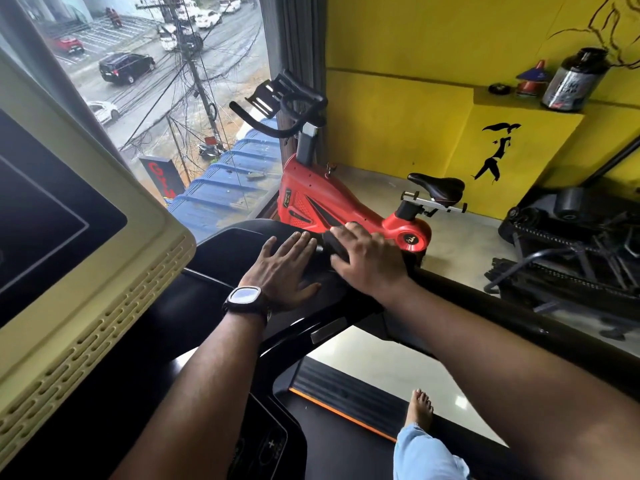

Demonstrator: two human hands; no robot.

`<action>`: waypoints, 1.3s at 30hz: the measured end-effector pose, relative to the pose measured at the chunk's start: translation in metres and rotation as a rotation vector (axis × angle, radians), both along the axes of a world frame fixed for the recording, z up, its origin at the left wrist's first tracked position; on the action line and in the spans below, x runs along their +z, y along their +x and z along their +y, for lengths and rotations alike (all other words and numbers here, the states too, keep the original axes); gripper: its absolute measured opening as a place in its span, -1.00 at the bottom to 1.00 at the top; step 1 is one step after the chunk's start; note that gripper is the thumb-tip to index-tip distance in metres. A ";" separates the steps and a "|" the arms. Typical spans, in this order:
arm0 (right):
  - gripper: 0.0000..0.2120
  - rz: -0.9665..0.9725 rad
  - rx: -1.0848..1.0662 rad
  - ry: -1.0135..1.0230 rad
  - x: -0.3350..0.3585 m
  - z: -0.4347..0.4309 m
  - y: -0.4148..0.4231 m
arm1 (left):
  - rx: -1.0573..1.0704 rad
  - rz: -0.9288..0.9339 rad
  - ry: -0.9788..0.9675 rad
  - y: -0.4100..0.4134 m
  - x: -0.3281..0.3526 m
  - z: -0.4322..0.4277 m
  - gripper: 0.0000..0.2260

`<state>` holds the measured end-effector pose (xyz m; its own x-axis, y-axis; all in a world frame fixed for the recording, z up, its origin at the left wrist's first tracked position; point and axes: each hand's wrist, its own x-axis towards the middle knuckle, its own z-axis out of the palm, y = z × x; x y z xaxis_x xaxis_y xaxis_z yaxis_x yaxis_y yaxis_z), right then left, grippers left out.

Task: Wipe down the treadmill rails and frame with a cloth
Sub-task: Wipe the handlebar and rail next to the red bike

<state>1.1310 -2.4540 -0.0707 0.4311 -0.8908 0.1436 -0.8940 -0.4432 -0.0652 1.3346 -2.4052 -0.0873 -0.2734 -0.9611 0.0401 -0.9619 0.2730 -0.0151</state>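
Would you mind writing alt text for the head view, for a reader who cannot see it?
A person's left hand lies flat on a black treadmill frame while the right hand grips a dark object, possibly a cloth, at the front of the side rail. Beyond stand a red exercise bike, a yellow wall and a window over a street.

black wristwatch [246, 299], bare forearms, light-blue trouser leg [426, 455]
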 end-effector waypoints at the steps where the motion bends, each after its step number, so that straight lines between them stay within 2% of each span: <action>1: -0.44 -0.045 -0.064 0.090 0.004 -0.009 -0.001 | 0.000 -0.007 -0.001 0.000 0.000 0.001 -0.11; 3: -0.48 -0.113 -0.231 0.143 0.004 -0.008 -0.001 | -0.003 -0.006 -0.012 0.000 -0.001 0.003 -0.12; 4: -0.49 -0.085 -0.281 0.053 0.001 0.002 0.002 | -0.005 0.002 -0.013 0.000 -0.001 0.003 -0.13; 6: -0.49 0.019 -0.249 -0.127 -0.012 0.027 0.005 | -0.010 0.006 -0.025 0.001 -0.001 0.001 -0.13; 8: -0.46 0.059 -0.135 -0.184 -0.019 0.038 0.003 | -0.011 0.019 -0.032 0.001 -0.003 0.000 -0.13; 10: -0.44 0.014 -0.029 -0.135 -0.008 0.020 0.000 | -0.012 0.023 -0.040 0.000 -0.002 0.001 -0.13; 11: -0.43 -0.016 -0.021 -0.026 0.000 0.009 -0.003 | -0.012 0.019 -0.045 0.000 -0.002 0.001 -0.14; 13: -0.43 -0.121 -0.101 0.194 0.012 -0.012 -0.013 | -0.015 0.015 -0.048 0.000 -0.002 0.002 -0.15; 14: -0.45 -0.162 -0.175 0.222 0.012 -0.013 -0.017 | -0.014 0.016 -0.049 0.000 -0.002 0.002 -0.15; 15: -0.47 -0.159 -0.241 0.173 0.009 -0.006 -0.018 | -0.012 0.018 -0.050 0.000 -0.002 0.002 -0.15; 16: -0.48 -0.120 -0.271 0.033 0.003 0.007 -0.017 | -0.011 0.017 -0.049 0.000 -0.002 0.002 -0.15; 18: -0.48 0.003 -0.226 -0.155 -0.014 0.035 -0.010 | -0.005 0.016 -0.050 0.000 -0.002 0.000 -0.15; 20: -0.45 0.058 -0.114 -0.195 -0.019 0.042 -0.005 | -0.005 0.028 -0.053 0.000 -0.002 0.000 -0.14; 22: -0.42 0.034 -0.034 -0.114 -0.004 0.020 -0.004 | -0.002 0.038 -0.047 0.000 -0.001 0.001 -0.13; 23: -0.41 0.027 -0.048 0.009 0.005 0.006 -0.006 | 0.000 0.037 -0.040 0.000 0.000 0.001 -0.13; 25: -0.44 -0.067 -0.169 0.203 0.015 -0.017 -0.012 | 0.005 0.028 -0.037 0.000 0.001 0.002 -0.12; 26: -0.45 -0.133 -0.260 0.228 0.016 -0.018 -0.014 | 0.005 0.024 -0.037 0.000 0.001 0.003 -0.12; 27: -0.47 -0.157 -0.338 0.186 0.014 -0.011 -0.014 | 0.003 0.024 -0.037 0.000 0.001 0.002 -0.13; 28: -0.49 -0.136 -0.372 0.057 0.007 0.002 -0.011 | 0.002 0.027 -0.043 0.000 0.000 0.002 -0.14; 30: -0.49 -0.017 -0.330 -0.130 -0.009 0.029 -0.002 | 0.002 0.029 -0.050 0.001 -0.002 0.001 -0.15; 32: -0.46 0.037 -0.199 -0.205 -0.016 0.040 -0.001 | 0.001 0.022 -0.036 0.001 -0.003 0.000 -0.14; 34: -0.43 0.025 -0.057 -0.149 -0.008 0.024 -0.007 | 0.006 0.013 -0.025 0.002 -0.003 0.000 -0.14; 35: -0.42 0.008 -0.045 -0.054 -0.003 0.013 -0.011 | 0.004 0.012 -0.021 0.002 -0.002 -0.001 -0.14; 37: -0.40 -0.068 -0.133 0.141 0.004 -0.006 -0.020 | -0.006 0.021 -0.030 0.002 -0.001 -0.001 -0.14; 39: -0.43 -0.120 -0.290 0.139 0.004 0.000 -0.019 | -0.009 0.032 -0.039 0.003 -0.002 0.000 -0.16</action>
